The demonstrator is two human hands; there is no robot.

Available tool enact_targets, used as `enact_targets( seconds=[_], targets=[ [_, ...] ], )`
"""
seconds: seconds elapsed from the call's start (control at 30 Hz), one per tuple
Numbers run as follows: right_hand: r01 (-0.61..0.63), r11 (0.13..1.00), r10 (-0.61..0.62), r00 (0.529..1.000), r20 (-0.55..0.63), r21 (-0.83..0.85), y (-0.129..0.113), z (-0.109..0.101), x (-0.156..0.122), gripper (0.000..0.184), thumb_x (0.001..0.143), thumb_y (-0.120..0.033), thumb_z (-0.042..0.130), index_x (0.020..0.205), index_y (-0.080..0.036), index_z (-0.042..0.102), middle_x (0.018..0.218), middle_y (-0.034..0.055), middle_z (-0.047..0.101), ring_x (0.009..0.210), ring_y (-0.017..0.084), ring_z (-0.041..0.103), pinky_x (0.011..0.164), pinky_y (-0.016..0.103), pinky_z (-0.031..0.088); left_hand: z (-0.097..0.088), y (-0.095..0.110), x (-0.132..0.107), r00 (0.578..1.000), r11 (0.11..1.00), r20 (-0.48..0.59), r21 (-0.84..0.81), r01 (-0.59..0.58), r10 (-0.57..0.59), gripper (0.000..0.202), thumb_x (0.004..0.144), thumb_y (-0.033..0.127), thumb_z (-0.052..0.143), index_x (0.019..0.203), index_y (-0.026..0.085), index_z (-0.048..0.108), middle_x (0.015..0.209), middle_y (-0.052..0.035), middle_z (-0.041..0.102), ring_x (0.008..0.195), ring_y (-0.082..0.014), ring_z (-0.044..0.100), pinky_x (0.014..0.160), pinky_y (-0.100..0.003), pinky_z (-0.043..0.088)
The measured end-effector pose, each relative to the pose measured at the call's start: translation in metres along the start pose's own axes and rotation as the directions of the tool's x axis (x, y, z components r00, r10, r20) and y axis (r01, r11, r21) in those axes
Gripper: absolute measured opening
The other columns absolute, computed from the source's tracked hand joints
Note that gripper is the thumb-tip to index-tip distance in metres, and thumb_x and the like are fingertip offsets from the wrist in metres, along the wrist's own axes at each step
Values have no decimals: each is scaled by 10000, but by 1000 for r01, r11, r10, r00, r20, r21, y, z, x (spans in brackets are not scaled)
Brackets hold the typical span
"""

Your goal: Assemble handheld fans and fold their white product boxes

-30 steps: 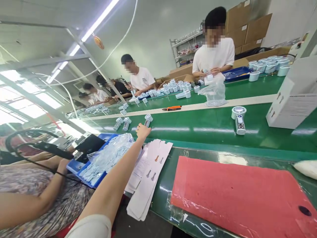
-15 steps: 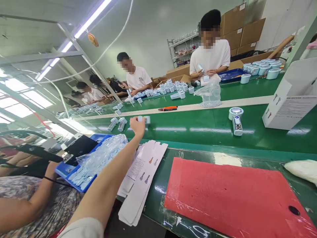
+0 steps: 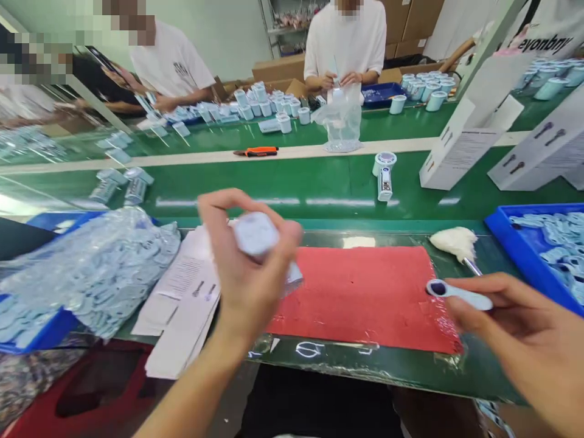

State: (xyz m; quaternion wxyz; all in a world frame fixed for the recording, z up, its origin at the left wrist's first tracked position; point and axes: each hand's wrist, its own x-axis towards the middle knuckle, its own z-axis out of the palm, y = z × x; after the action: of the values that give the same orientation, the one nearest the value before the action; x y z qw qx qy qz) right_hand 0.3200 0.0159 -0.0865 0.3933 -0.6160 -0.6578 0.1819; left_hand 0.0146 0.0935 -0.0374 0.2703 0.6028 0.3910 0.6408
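Blue tray (image 3: 502,234): pale parts (image 3: 557,236).
Left hand (image 3: 246,274): grips pale blue device (image 3: 256,234); earlier reaching on belt (image 3: 274,190).
Right hand (image 3: 515,328): pinches pale handle piece (image 3: 458,295).

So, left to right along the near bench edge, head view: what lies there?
Bag of blue parts, flat white cartons, left hand gripping white device, red mat, white wad, right hand holding pale part.
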Motion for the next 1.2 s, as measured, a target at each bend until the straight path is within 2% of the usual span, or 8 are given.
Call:
enact_targets(
  seconds=[0.1, 0.27, 0.37, 0.47, 0.63, 0.73, 1.07, 1.2],
  targets=[
    [-53, 982, 44, 998, 53, 182, -17, 19, -7, 208, 1009, -479, 773, 1007, -273, 746, 770, -24, 743, 534, 154, 695, 442, 151, 538, 45, -5, -47, 964, 865, 259, 466, -183, 64, 437, 927, 87, 620, 1283, 236, 416, 1090, -62, 582, 812, -197, 590, 640, -313, 534],
    [-87, 995, 86, 996, -38, -44, -6, 25, -16, 325, 1074, -575, 633, 1159, -273, 716, 907, -12, 772, 487, 121, 657, 367, 150, 478, 82, -13, -86, 792, 658, 609, 613, -437, -42, 474, 854, 30, 608, 1309, 114, 502, 1103, -153, 616, 905, -297, 588, 752, -436, 581],
    [-32, 979, 26, 999, -37, -203, 4, 21, -14, 382, 1105, -605, 560, 1168, -268, 728, 952, -13, 758, 398, 90, 512, 329, 207, 415, 76, -14, -82, 685, 551, 718, 625, -553, -125, 284, 921, 97, 758, 1170, 106, 622, 1026, -105, 655, 951, -281, 638, 943, -440, 611],
    [41, 967, -55, 997, -50, -253, -6, 24, -11, 346, 1128, -565, 559, 1143, -271, 740, 1150, 10, 711, 804, 161, 693, 546, 232, 530, 45, -16, -70, 616, 598, 781, 545, -587, -107, 368, 909, 144, 858, 1212, 129, 648, 1241, -94, 675, 1200, -298, 617, 1261, -556, 422],
    [326, 934, -310, 943, 120, -145, -40, 47, -4, 193, 1171, -347, 555, 1151, -246, 718, 1084, 11, 642, 890, 134, 652, 804, 250, 514, -9, -37, -67, 769, 946, 615, 321, -46, -172, 612, 850, 115, 933, 1351, 262, 614, 1453, -19, 595, 1330, -245, 577, 1237, -467, 437],
    [459, 881, -432, 878, 205, -112, -48, 56, 3, 207, 1192, -251, 487, 1153, -213, 687, 1109, 31, 639, 944, 134, 640, 803, 257, 493, -14, -52, -80, 811, 978, 548, 79, 194, -205, 575, 890, 103, 891, 1371, 239, 606, 1388, -20, 634, 1298, -182, 617, 1165, -315, 499],
    [678, 733, -577, 664, 475, -59, -33, 45, 35, 154, 1146, -100, 523, 1081, -140, 657, 940, 30, 515, 865, 148, 510, 767, 319, 405, -9, -59, -84, 852, 986, 512, -54, 159, -110, 594, 851, 63, 924, 1373, 150, 653, 1385, -44, 681, 1324, -146, 642, 1198, -204, 474],
    [616, 785, -569, 682, 459, 57, -38, 48, 43, 120, 1148, -137, 543, 1106, -160, 653, 947, 15, 523, 815, 114, 490, 696, 256, 429, -11, -60, -85, 849, 984, 516, -53, 168, -117, 592, 858, 79, 929, 1377, 164, 659, 1400, -35, 676, 1317, -133, 646, 1190, -181, 470]
  ],
)
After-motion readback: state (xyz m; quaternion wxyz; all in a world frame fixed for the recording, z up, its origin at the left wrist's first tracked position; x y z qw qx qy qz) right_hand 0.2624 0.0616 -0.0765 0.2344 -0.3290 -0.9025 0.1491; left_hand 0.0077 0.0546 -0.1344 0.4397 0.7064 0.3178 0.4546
